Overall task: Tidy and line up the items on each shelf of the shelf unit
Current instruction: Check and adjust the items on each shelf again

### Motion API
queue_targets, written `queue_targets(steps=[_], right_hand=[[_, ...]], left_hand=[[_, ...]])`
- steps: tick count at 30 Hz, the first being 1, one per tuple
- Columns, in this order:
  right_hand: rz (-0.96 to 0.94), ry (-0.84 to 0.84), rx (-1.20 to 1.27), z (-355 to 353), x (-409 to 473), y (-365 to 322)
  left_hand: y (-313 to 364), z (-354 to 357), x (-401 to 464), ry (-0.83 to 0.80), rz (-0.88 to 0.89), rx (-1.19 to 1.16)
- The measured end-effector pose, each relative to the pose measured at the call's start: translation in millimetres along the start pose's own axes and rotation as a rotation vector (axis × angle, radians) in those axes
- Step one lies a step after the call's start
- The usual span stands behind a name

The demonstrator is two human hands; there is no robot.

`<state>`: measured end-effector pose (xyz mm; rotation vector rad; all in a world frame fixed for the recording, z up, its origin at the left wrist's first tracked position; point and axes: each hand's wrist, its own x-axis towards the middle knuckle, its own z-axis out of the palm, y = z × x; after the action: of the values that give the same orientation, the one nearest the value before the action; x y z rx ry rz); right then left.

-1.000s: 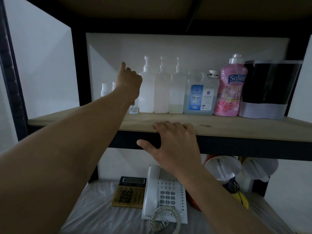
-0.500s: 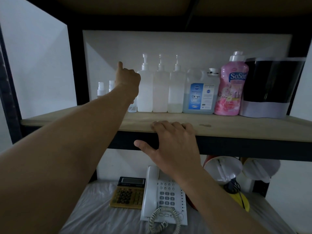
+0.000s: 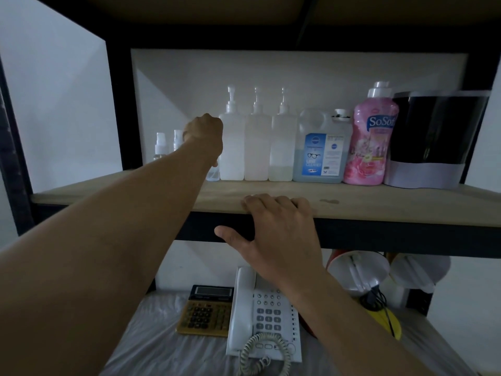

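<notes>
On the wooden shelf [image 3: 393,203] a row stands against the back wall: three white pump bottles [image 3: 257,147], a lens cleaner jug [image 3: 322,153], a pink SoSoft bottle [image 3: 371,147] and a black and white container [image 3: 431,139]. My left hand [image 3: 204,134] reaches to the left end of that row, its fingers curled round a small clear bottle [image 3: 212,175]; only the bottle's base shows. Two small spray bottles [image 3: 160,143] stand left of the hand. My right hand [image 3: 279,232] rests on the shelf's front edge, fingers flat on top and thumb spread.
On the lower shelf lie a yellow calculator [image 3: 206,313] and a white desk phone [image 3: 265,316] on a plastic sheet. White lamp heads [image 3: 357,270] and a yellow object sit at the right. Black posts frame the unit on both sides.
My left thumb, raised before, has folded down, so the hand is now closed round the small bottle. My right hand has stayed on the shelf edge.
</notes>
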<state>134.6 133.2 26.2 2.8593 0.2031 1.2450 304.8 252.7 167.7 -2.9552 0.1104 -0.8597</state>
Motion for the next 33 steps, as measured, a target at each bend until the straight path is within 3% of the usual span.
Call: queue_targets(steps=[14,33], right_hand=[[0.002,-0.005,0.012,-0.7,0.3,0.0],[0.002,0.009,0.006,0.9,0.2,0.0]], left_hand=[[6.9,8.6,14.2,0.010,-0.155,-0.298],[5.0,17.1,16.2,-0.019,-0.225,-0.423]])
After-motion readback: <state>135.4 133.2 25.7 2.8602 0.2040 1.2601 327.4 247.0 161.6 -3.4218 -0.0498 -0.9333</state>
